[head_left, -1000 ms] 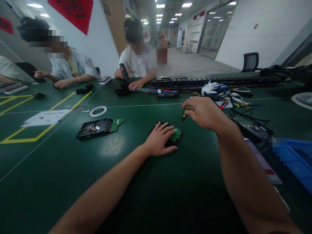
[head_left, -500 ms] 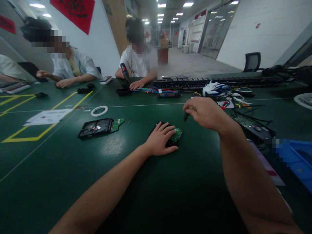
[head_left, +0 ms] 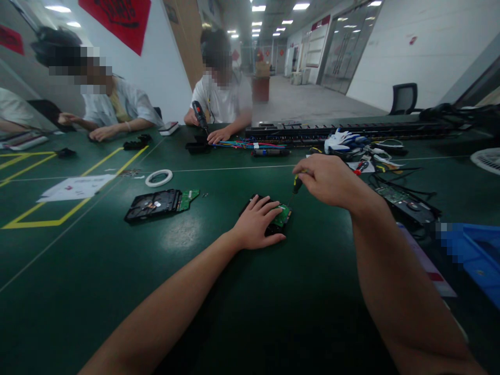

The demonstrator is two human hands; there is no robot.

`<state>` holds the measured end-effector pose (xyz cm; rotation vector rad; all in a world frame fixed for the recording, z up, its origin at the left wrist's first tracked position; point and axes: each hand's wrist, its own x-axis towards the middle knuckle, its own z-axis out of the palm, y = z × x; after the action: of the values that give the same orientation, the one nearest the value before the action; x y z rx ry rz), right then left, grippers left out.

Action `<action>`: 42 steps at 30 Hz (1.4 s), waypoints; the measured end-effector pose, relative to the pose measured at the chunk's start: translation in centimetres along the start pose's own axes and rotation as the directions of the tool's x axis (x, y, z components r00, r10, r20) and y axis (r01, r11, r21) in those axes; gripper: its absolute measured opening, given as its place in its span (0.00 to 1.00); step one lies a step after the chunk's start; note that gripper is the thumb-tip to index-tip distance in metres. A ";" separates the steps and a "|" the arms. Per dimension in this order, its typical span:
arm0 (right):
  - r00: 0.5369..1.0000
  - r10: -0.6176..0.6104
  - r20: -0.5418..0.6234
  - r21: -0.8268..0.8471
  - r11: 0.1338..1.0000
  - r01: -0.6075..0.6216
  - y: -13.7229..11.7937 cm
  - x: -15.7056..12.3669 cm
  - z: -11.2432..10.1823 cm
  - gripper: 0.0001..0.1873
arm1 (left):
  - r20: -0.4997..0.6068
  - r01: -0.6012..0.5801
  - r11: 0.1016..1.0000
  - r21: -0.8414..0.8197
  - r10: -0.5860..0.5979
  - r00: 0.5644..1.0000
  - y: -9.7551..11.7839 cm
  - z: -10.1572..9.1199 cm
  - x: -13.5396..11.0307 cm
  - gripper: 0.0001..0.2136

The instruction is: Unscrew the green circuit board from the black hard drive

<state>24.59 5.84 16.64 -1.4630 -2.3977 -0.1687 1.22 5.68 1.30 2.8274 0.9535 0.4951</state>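
On the green table lies a hard drive [head_left: 279, 225] with a green circuit board showing, partly covered by my left hand [head_left: 258, 223]. The fingers of that hand are spread across the drive, with its thumb stretched along the near side. My right hand [head_left: 324, 179] is closed around the handle of a screwdriver [head_left: 297, 185], whose handle is dark with yellow. The screwdriver slants down, its thin shaft reaching the right end of the circuit board. Whether the tip sits in a screw is too small to tell.
Another hard drive [head_left: 154, 205] with its board jutting out lies left, near tiny screws [head_left: 205, 195] and a white ring [head_left: 159, 178]. Right are another drive [head_left: 410, 200] and a blue bin [head_left: 476, 260]. Across the table, a co-worker's hand [head_left: 219, 136] is beside a power screwdriver [head_left: 200, 115].
The screwdriver handle has turned slightly in my right hand, showing more yellow. My left hand and the hard drive stay in place.
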 end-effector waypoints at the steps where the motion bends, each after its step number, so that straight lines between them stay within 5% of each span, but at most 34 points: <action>1: 1.000 -0.003 -0.003 0.003 1.000 0.003 0.0 0.0 0.0 0.15 | 0.000 0.001 1.000 -0.004 -0.001 1.000 0.0 0.0 0.0 0.40; 15: 1.000 -0.015 0.015 0.017 1.000 0.014 0.2 0.0 0.3 0.12 | -0.002 -0.002 1.000 -0.003 0.002 1.000 -0.1 0.1 0.0 0.40; 23: 0.986 0.167 0.016 -0.144 0.976 -0.163 -0.7 -0.3 -0.4 0.14 | -0.003 -0.003 1.000 0.002 0.003 1.000 0.0 0.0 0.0 0.40; 30: 0.999 0.022 0.025 -0.037 0.999 -0.021 0.2 -0.3 -0.1 0.11 | -0.009 -0.001 1.000 -0.013 0.001 1.000 -0.1 0.0 -0.1 0.39; 42: 1.000 0.010 0.016 -0.049 0.999 -0.010 0.3 0.0 0.4 0.14 | -0.003 0.003 1.000 -0.011 -0.003 1.000 -0.2 0.1 -0.1 0.39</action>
<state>24.77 6.04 16.28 -1.5032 -2.4147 -0.2162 1.11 5.77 1.19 2.8160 0.9533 0.5027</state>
